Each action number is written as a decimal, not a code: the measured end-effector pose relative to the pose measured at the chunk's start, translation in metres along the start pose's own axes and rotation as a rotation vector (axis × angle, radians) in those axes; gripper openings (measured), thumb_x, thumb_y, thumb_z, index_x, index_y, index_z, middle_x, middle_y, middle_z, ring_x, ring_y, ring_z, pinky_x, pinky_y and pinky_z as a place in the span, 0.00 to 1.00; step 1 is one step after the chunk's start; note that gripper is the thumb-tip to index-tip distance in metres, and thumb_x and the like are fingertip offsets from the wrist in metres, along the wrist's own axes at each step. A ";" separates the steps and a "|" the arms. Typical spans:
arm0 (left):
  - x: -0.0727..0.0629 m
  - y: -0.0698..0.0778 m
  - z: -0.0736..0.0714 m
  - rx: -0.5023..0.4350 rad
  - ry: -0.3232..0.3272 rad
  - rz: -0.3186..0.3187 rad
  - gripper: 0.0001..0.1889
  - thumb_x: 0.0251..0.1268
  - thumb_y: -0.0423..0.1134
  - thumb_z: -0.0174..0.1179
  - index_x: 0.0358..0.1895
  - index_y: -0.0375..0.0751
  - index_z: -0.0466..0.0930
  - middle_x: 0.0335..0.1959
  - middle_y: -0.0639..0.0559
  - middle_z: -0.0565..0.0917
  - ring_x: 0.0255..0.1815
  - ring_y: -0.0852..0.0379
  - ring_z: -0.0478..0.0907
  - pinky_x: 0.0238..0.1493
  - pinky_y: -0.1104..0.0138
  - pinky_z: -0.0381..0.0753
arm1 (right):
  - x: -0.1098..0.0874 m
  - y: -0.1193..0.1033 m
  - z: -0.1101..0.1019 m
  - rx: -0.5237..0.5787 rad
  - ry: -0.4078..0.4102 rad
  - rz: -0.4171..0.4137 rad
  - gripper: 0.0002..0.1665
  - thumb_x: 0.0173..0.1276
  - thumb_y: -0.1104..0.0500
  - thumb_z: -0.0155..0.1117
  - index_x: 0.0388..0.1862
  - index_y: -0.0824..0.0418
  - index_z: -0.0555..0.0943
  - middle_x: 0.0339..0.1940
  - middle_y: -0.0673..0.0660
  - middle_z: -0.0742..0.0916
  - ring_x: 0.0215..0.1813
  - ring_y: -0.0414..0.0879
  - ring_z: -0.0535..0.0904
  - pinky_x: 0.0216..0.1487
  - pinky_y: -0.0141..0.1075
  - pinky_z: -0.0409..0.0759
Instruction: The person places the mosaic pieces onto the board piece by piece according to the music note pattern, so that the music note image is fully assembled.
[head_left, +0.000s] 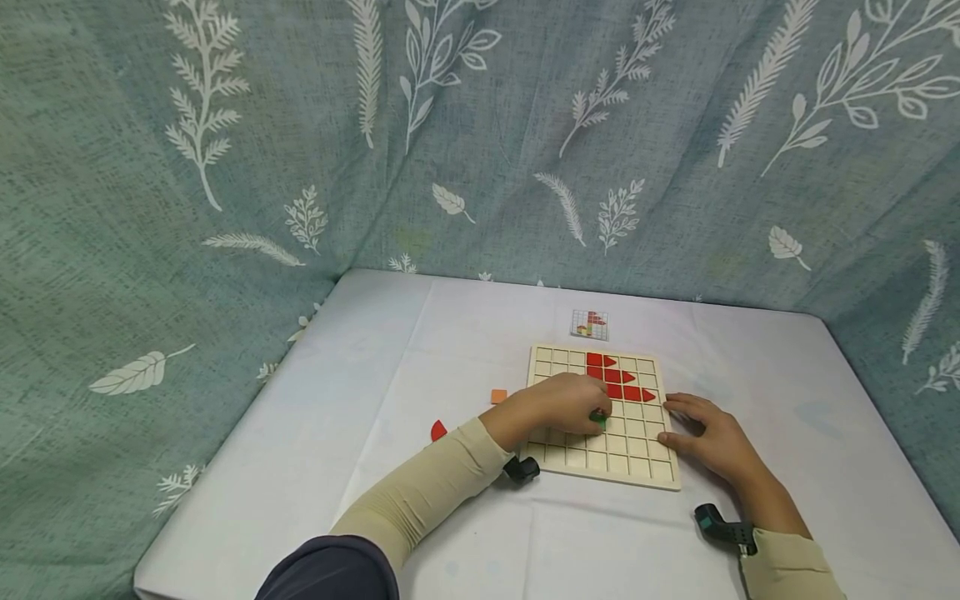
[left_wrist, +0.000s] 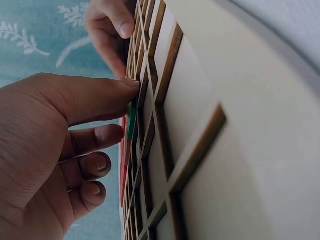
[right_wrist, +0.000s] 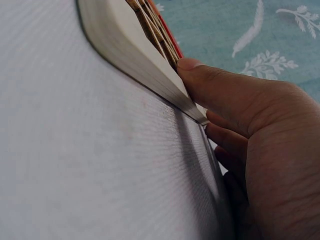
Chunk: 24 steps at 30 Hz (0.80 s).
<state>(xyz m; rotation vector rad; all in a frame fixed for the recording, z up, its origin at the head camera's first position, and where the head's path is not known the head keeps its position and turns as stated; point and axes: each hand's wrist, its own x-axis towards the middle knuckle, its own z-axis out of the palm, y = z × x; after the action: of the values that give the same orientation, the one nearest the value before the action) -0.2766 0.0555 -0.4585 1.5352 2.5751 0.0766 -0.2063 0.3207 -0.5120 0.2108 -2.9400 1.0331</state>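
Note:
My left hand is over the middle of a pale wooden grid board, pinching a small green tile between thumb and fingers. In the left wrist view the green tile shows at the fingertips against the grid, its shape mostly hidden. Red tiles form stepped rows with pointed right ends in the board's upper part; the left hand covers some nearby cells. My right hand rests at the board's right edge. In the right wrist view its thumb touches the rim, with the other fingers below at the side.
A small card printed with a coloured grid pattern lies behind the board. Left of the board are an orange square tile and a red curved-edge tile. White cloth covers the table, and a leaf-patterned curtain hangs behind it.

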 end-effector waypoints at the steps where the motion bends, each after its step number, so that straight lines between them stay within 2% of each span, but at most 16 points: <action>1: 0.000 0.000 0.000 0.003 -0.002 0.000 0.07 0.61 0.49 0.65 0.40 0.55 0.84 0.34 0.64 0.73 0.31 0.66 0.68 0.31 0.70 0.69 | 0.000 0.000 0.000 -0.001 0.001 -0.001 0.44 0.54 0.38 0.74 0.63 0.63 0.76 0.68 0.63 0.72 0.71 0.66 0.60 0.65 0.62 0.56; 15: -0.003 -0.002 0.004 0.037 0.008 0.022 0.09 0.61 0.47 0.64 0.43 0.54 0.85 0.35 0.63 0.73 0.31 0.66 0.68 0.31 0.71 0.69 | 0.000 -0.001 0.000 0.001 -0.001 0.004 0.45 0.54 0.39 0.74 0.64 0.63 0.76 0.69 0.64 0.71 0.71 0.66 0.60 0.65 0.62 0.56; 24: -0.003 0.000 0.005 0.050 0.017 0.011 0.07 0.63 0.47 0.63 0.40 0.54 0.84 0.33 0.63 0.72 0.30 0.65 0.68 0.30 0.71 0.69 | -0.001 -0.003 -0.001 -0.001 -0.003 0.004 0.44 0.55 0.39 0.74 0.64 0.64 0.76 0.69 0.64 0.71 0.71 0.66 0.60 0.65 0.61 0.56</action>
<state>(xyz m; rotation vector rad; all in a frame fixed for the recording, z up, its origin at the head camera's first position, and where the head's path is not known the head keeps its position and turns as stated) -0.2739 0.0526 -0.4628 1.5717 2.6008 0.0269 -0.2049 0.3190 -0.5093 0.2064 -2.9448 1.0331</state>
